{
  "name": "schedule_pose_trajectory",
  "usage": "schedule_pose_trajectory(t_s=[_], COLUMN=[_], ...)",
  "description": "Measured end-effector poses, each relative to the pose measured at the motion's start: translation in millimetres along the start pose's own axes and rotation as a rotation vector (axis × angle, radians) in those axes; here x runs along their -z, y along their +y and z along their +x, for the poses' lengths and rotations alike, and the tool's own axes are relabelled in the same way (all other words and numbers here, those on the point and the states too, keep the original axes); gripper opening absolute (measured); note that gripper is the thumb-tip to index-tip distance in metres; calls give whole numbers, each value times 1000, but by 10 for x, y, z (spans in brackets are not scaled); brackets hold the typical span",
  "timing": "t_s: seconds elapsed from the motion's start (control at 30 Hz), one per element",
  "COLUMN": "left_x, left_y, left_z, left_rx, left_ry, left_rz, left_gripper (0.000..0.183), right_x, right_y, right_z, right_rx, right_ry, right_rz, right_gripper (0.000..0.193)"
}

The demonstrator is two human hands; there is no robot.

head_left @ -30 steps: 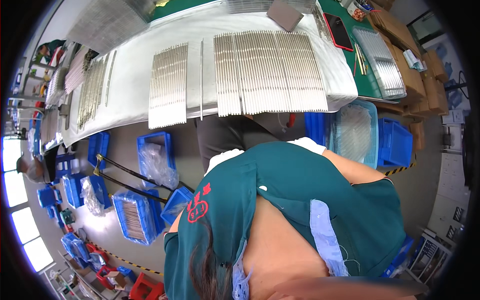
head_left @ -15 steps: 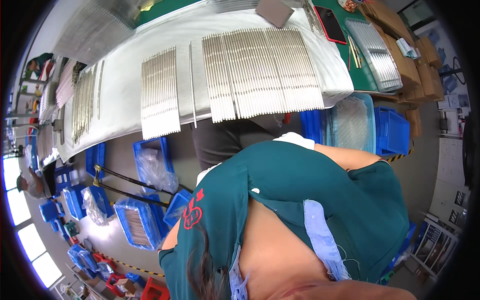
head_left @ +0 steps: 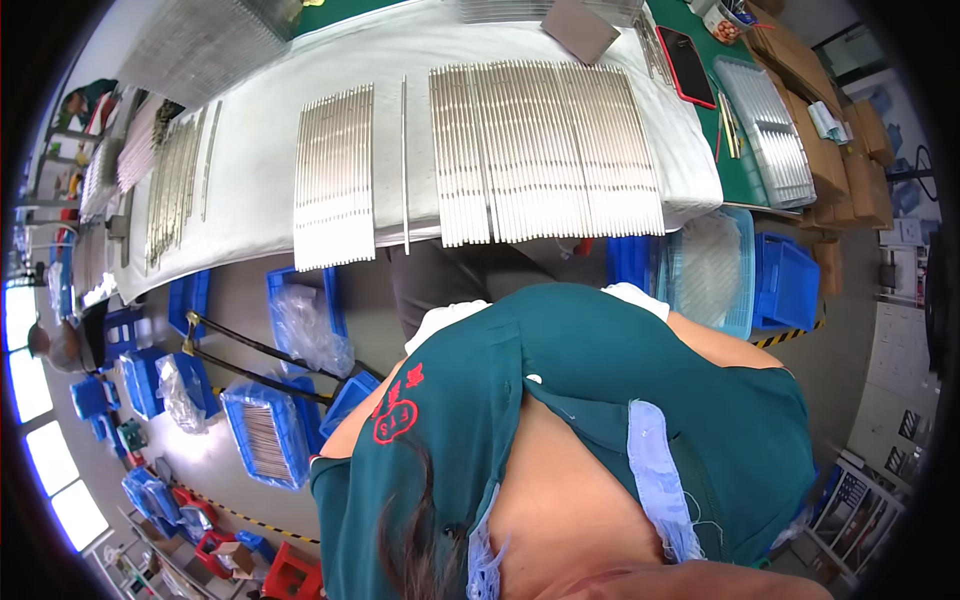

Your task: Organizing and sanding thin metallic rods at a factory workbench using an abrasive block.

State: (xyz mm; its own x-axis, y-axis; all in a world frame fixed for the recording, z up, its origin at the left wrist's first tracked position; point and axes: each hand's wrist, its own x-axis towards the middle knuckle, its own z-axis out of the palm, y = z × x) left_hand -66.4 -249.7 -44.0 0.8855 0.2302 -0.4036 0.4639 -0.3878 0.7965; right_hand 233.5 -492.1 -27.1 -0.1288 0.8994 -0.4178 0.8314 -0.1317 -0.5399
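My left hand (head_left: 440, 322) wears a white glove and sits low against my body, under the table's front edge. Only part of it shows past my teal shirt (head_left: 600, 400). My right hand (head_left: 638, 296), also in a white glove, peeks out beside the shirt in the same way. Whether either hand holds anything is hidden. On the white-covered table (head_left: 250, 190) above them lie two batches of thin metal strips, a narrow one (head_left: 335, 175) and a wide one (head_left: 545, 150), with a single strip (head_left: 405, 165) between them.
More strips (head_left: 175, 180) lie at the table's left end. A grey flat plate (head_left: 580, 28), a dark phone (head_left: 690, 65) and a tray (head_left: 770, 130) sit at the right. Blue bins (head_left: 265, 430) with bagged parts stand on the floor, and another (head_left: 780, 280) to my right.
The view has shifted slightly, so the table sits a little differently in the picture. Both gloved hands stay tucked against my body. Nothing on the table has moved.
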Motion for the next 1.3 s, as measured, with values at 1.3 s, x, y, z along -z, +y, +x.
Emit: schedule_pose_trajectory(t_s=[1.3], left_x=[1073], left_y=[760], left_z=[535], left_rx=[-284], left_ry=[739], left_rz=[923], left_gripper=[79], right_x=[2456], right_y=[1506], right_z=[1193], right_rx=[-347], right_ry=[1387], right_rz=[78], right_gripper=[66])
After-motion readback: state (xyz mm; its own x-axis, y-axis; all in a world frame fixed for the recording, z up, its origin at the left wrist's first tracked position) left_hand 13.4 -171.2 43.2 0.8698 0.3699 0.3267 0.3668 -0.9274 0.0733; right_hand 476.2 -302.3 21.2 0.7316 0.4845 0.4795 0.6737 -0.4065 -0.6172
